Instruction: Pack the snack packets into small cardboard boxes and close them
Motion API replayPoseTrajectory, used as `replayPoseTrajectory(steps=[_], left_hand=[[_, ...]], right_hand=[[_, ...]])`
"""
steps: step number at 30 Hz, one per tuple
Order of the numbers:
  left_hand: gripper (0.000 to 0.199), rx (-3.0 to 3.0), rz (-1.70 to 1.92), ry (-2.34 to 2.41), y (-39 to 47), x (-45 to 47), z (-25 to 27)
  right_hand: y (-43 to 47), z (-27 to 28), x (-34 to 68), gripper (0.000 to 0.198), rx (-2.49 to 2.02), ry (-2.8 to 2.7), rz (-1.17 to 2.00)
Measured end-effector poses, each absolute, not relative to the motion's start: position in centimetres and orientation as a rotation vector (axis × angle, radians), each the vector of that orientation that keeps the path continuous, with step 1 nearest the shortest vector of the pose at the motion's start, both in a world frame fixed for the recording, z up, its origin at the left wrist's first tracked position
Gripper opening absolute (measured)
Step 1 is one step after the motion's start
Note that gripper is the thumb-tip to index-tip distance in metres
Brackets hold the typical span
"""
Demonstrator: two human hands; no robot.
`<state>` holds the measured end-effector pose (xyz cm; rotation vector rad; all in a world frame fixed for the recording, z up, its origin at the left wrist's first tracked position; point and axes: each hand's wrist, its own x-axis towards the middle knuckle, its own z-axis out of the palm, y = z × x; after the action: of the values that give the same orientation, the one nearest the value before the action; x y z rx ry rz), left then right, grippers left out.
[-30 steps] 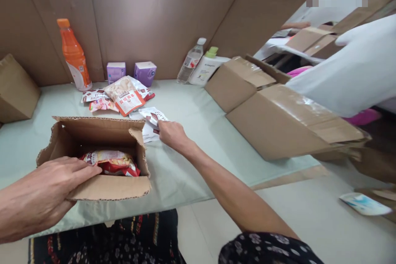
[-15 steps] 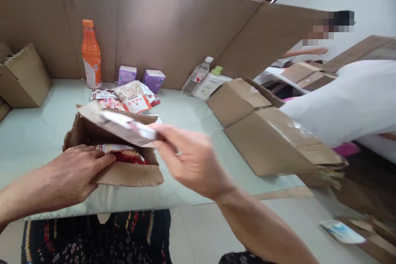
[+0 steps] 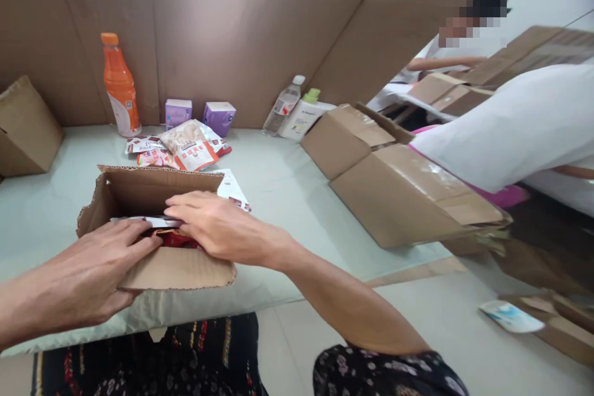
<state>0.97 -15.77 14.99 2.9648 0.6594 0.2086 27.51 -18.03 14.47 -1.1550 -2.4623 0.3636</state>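
A small open cardboard box sits on the table before me. My left hand is closed over its near left wall, fingertips inside by the packets. Reaching into the box from the right, my right hand is closed on a flat whitish packet, most of which its fingers and the box hide. Red packaging shows below it, nearer to me. Behind the box lie several snack packets, and a white packet is by its far right corner.
An orange drink bottle, two purple packs, a clear bottle and a white green-capped bottle stand along the cardboard partition. A larger carton is at right; two people are beyond it.
My right hand has moved left and down, bringing the whitish packet from above the box into it. The left hand stays at the box's near wall. The view has shifted slightly.
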Motion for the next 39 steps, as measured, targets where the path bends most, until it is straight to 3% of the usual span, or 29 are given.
replayPoseTrajectory(steps=[3, 9, 12, 15, 22, 27, 31, 34, 39], left_hand=[[0.056, 2.977, 0.138, 0.643, -15.4, 1.1, 15.1], [0.049, 3.008, 0.151, 0.644, -15.2, 1.5, 15.3], [0.056, 3.07, 0.225, 0.589, -15.0, 1.3, 15.0], [0.058, 3.103, 0.226, 0.561, -14.9, 1.1, 14.9], [0.057, 3.127, 0.195, 0.564, -14.9, 1.2, 14.7], [0.062, 3.098, 0.207, 0.57, -15.0, 0.8, 13.6], [0.066, 3.049, 0.194, 0.614, -15.2, 0.6, 12.9], [0.061, 2.982, 0.151, 0.652, -15.5, 0.8, 13.1], [0.059, 2.862, 0.045, 0.732, -16.1, 1.7, 13.9]], right_hand=[[-18.8, 13.7, 31.7, 0.028, -1.179, -1.991, 0.241], [-12.8, 6.6, 38.9, 0.034, -2.271, -1.7, 0.387], [-10.4, 2.7, 39.3, 0.044, -2.41, -1.596, 0.438], [-9.7, 0.1, 38.2, 0.045, -2.288, -1.493, 0.474], [-9.2, -2.5, 36.6, 0.024, -1.742, -1.032, 0.82], [-9.7, -2.2, 36.3, 0.044, -1.513, -0.917, 0.971], [-10.2, -1.6, 35.2, 0.03, -1.401, -0.98, 1.07], [-10.9, -0.7, 34.8, 0.035, -1.34, -1.041, 1.028], [-13.6, 3.8, 37.5, 0.033, -1.234, -1.0, 0.702]])
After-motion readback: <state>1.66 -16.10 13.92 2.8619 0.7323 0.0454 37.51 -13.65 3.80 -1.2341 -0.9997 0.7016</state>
